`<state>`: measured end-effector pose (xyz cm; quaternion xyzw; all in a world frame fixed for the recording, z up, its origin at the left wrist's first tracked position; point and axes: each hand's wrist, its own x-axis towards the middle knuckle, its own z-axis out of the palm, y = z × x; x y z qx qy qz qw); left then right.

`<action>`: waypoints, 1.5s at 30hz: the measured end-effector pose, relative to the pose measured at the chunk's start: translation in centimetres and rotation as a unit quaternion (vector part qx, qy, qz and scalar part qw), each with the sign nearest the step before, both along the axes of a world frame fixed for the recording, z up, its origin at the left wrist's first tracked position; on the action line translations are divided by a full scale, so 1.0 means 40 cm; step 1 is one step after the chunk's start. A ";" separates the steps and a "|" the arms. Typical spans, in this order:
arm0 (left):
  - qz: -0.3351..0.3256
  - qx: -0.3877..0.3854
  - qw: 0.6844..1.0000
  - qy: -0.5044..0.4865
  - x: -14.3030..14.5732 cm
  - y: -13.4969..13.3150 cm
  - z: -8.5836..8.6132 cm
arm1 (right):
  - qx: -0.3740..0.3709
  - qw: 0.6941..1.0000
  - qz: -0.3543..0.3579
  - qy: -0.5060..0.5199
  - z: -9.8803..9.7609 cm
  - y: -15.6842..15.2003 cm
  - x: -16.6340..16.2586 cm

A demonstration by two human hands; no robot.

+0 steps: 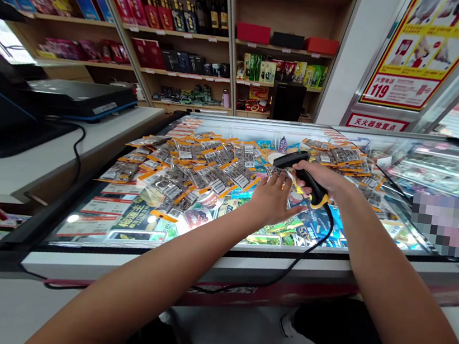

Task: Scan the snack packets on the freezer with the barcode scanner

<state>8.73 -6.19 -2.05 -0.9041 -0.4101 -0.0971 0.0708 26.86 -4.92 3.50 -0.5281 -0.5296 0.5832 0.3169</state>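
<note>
My right hand (325, 180) grips the handle of a black barcode scanner (297, 169) with yellow trim, its head pointing left over the freezer's glass lid (245, 242). A black cable (308, 250) runs from the scanner down over the lid's front edge. Just left of the scanner, my left hand (272, 199) rests knuckles up on the glass, fingers curled round a small clear packet with an orange-edged label. Several similar small packets (196, 167) lie spread over the lid, left of both hands.
A white counter (45, 159) at the left carries a black register and a flat black device (74, 96) with a cord. Wooden shelves (180, 36) of boxes and bottles line the back wall. A second glass-topped freezer (445, 166) stands to the right.
</note>
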 end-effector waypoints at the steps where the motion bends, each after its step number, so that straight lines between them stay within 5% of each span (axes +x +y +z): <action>1: 0.002 0.006 1.000 0.003 0.001 -0.001 0.003 | 0.006 1.000 -0.003 0.006 -0.001 0.004 0.000; 5: 0.030 0.035 0.999 0.014 -0.004 0.002 0.015 | 0.082 0.990 -0.114 0.005 -0.011 0.032 0.020; 8: 0.055 0.061 0.996 0.025 -0.020 0.021 0.024 | 0.166 0.940 -0.263 -0.137 -0.024 0.058 0.061; 10: 0.074 0.071 0.994 0.033 -0.038 0.038 0.032 | 0.171 0.905 -0.299 -0.252 -0.033 0.070 0.091; 13: 0.120 0.072 0.989 0.045 -0.066 0.062 0.044 | 0.130 0.900 -0.276 -0.310 -0.043 0.073 0.113; 17: 0.127 0.094 0.987 0.040 -0.092 0.074 0.057 | 0.104 0.934 -0.260 -0.222 -0.046 0.062 0.084; 21: -0.015 0.093 0.995 0.036 -0.087 0.063 0.057 | 0.064 0.980 -0.186 0.003 -0.039 0.052 0.022; 27: -0.167 -0.016 0.985 0.040 -0.050 0.028 0.030 | 0.081 0.958 -0.185 0.203 -0.016 0.050 -0.001; 33: -0.150 -0.022 0.987 0.049 -0.048 0.019 0.027 | 0.015 0.970 -0.173 0.172 0.004 0.043 0.039; 40: -0.097 -0.005 0.993 0.062 -0.049 0.010 0.039 | 0.040 0.976 -0.194 0.093 -0.003 0.041 0.030; 45: -0.055 -0.002 0.997 0.062 -0.041 -0.005 0.018 | 0.016 0.985 -0.145 0.088 -0.004 0.038 0.034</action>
